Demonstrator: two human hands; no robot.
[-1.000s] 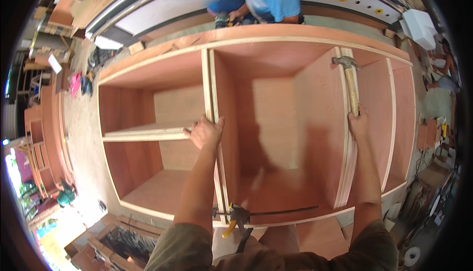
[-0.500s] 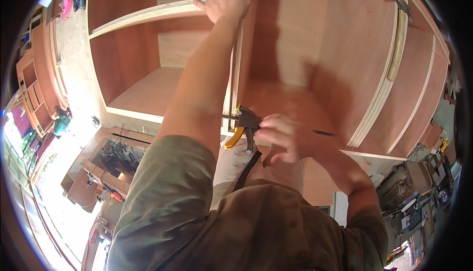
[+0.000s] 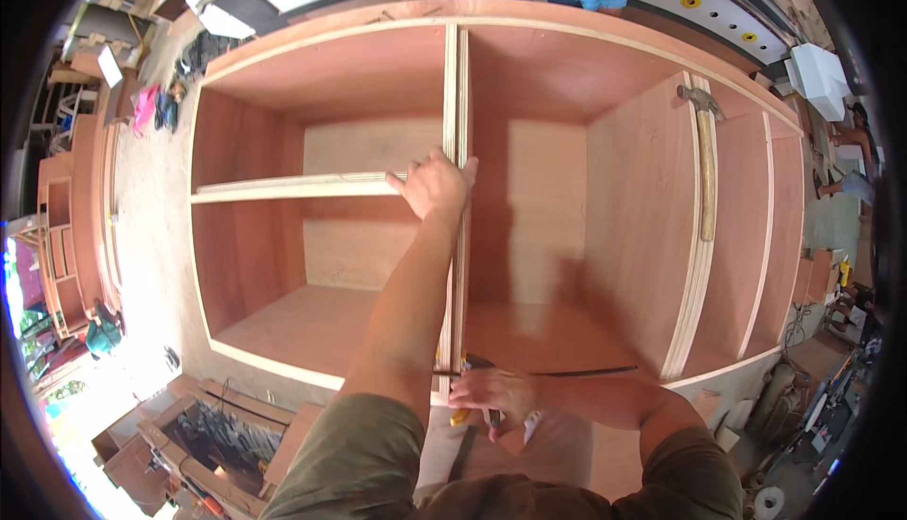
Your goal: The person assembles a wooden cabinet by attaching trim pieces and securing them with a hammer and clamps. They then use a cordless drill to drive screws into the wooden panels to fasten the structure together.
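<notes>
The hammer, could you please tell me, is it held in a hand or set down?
Set down: the hammer lies along the edge of a thick divider, with no hand on it.

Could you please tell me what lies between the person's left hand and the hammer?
In the head view, the wide open wooden compartment lies between the left hand and the hammer.

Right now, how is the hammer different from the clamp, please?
The hammer has a light wooden handle; the clamp is dark with yellow parts. The hammer lies along the thick right divider, untouched; the clamp is at the near end of the middle divider, under the right hand. The hammer shows whole; the clamp is partly hidden. Both are hand tools.
</notes>
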